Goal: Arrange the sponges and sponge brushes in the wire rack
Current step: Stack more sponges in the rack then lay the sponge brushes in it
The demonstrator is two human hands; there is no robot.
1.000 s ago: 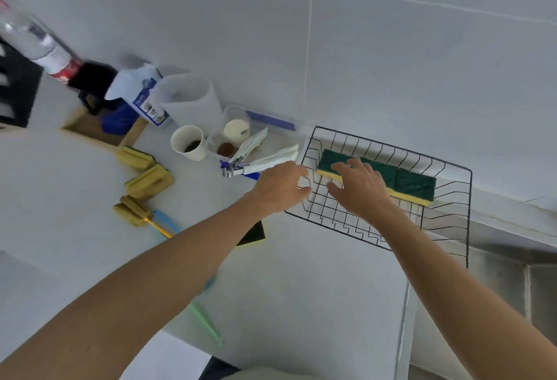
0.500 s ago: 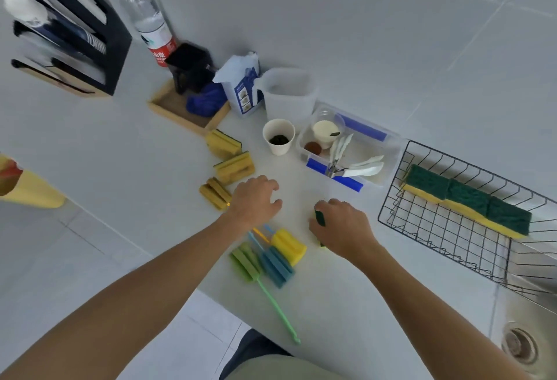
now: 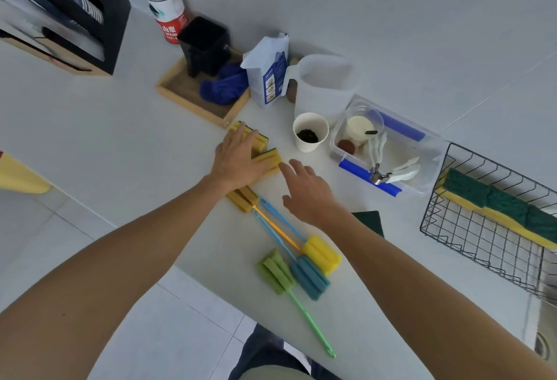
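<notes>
Crowding both hands (image 3: 238, 162), cup (image 3: 310, 132) and tray (image 3: 193, 102) flank sponges (image 3: 265, 159).

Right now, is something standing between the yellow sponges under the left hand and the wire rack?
Yes. The paper cup and the clear plastic box stand on the counter between the yellow sponges and the wire rack.

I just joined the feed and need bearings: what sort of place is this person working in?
Most likely a kitchen counter beside a sink. A wire rack sits at the counter's edge holding scouring sponges, sponge brushes lie on the white counter, and a sink drain shows at the lower right.
</notes>
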